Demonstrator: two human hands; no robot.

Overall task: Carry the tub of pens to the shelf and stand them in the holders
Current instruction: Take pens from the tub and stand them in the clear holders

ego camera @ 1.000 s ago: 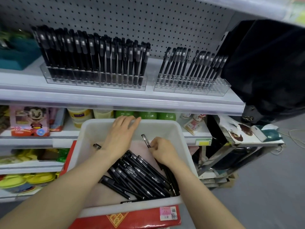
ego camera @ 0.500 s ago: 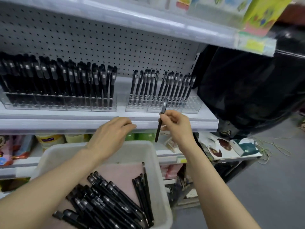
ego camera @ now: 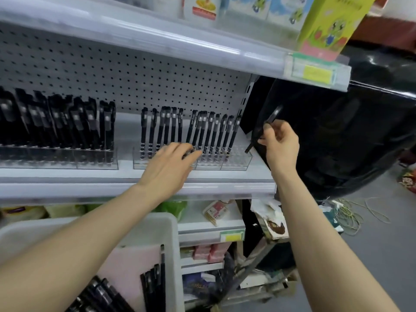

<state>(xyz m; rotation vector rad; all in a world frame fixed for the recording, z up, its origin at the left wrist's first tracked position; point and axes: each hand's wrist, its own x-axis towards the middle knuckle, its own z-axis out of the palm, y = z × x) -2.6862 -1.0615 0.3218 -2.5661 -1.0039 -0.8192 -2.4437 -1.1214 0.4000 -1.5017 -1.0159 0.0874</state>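
My right hand (ego camera: 279, 145) pinches a black pen (ego camera: 262, 129), tilted, tip down, just above the right end of a clear holder (ego camera: 234, 161) on the white shelf (ego camera: 135, 188). That holder carries several upright black pens, with free holes at its right end. My left hand (ego camera: 171, 161) rests flat, fingers spread, against the holder's front, holding nothing. Left of it a second clear holder (ego camera: 58, 156) is packed with pens. The white tub (ego camera: 171, 224), holding several loose black pens (ego camera: 155, 280), sits below at the bottom left.
A black plastic sheet (ego camera: 337, 143) hangs right beside the shelf end. An upper shelf (ego camera: 157, 39) with coloured boxes overhangs. Lower shelves hold packets and green jars. Cords lie on the grey floor (ego camera: 371, 255) at the right.
My right hand lifted a pen out of the tub and carried it up and right to the holder's end. My left hand rose from the tub to the holder's front.
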